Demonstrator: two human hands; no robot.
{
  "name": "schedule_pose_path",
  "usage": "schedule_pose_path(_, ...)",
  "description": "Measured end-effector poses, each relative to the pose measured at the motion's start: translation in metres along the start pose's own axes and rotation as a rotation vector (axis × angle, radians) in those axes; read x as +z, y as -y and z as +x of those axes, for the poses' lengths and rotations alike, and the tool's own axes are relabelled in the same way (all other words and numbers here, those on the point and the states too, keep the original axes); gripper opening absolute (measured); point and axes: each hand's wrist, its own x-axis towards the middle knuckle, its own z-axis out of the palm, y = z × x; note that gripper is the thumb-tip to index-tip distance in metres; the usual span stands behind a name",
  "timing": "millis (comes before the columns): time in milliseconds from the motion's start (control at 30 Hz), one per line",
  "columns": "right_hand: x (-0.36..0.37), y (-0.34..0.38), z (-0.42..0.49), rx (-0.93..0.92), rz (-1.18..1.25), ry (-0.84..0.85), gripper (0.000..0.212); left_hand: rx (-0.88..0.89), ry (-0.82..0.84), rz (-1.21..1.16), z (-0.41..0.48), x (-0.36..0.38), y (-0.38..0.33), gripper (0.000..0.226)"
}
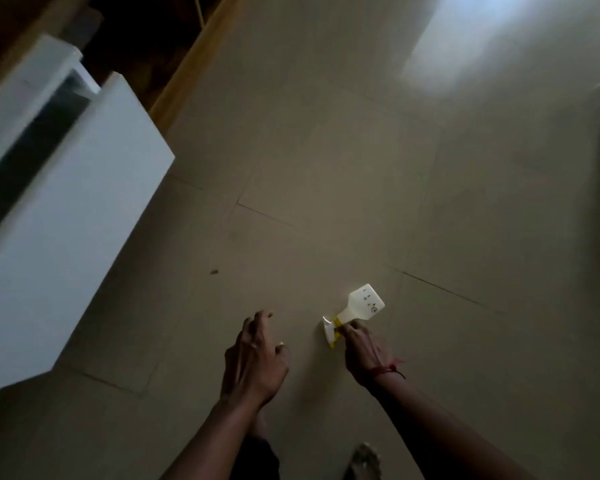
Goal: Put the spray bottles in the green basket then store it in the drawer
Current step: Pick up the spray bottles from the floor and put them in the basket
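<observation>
White plastic with a yellow collar: that is the spray bottle [355, 311] my right hand [361, 349] grips by its neck, fingers closed around the yellow part, the trigger head pointing left and the squat body angled away to the far right. A thin red thread [388, 368] circles that wrist. My left hand [255, 358] hangs just to the left of the bottle, fingers spread and loosely curled, holding nothing. Both hands are above a pale tiled floor [326, 168], dim except for a bright patch of light at the far right. To the left stands a white drawer [70, 216], pulled open from its white cabinet [25, 81], its dark inside showing.
</observation>
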Motion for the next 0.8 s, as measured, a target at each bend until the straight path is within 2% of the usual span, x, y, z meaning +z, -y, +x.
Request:
schedule_pose_path(167,0.061,-0.040,0.094,-0.164,-0.382,-0.021,0.032,0.007,-0.043,-0.041,0.075,0.060,0.029,0.056)
schedule_pose_path(433,0.139,-0.085,0.186,-0.294,-0.668,0.043,0.026,-0.004,-0.046,-0.021,0.134,0.124,0.077,0.053)
schedule_pose_path(567,0.153,-0.093,0.195,-0.273,-0.655,0.091,0.025,-0.043,-0.036,-0.014,0.131,0.135,0.089,0.053)
schedule_pose_path(667,0.141,-0.093,0.181,-0.243,-0.590,0.058,0.025,-0.078,-0.029,-0.021,0.114,0.127,0.086,0.053)
schedule_pose_path(733,0.126,-0.085,0.167,-0.196,-0.443,0.031,0.029,-0.093,-0.033,-0.035,0.099,0.113,0.078,0.053)
schedule_pose_path(800,0.101,-0.067,0.145,-0.097,-0.128,0.024,0.029,-0.113,-0.058,-0.070,0.082,0.092,0.069,0.053)
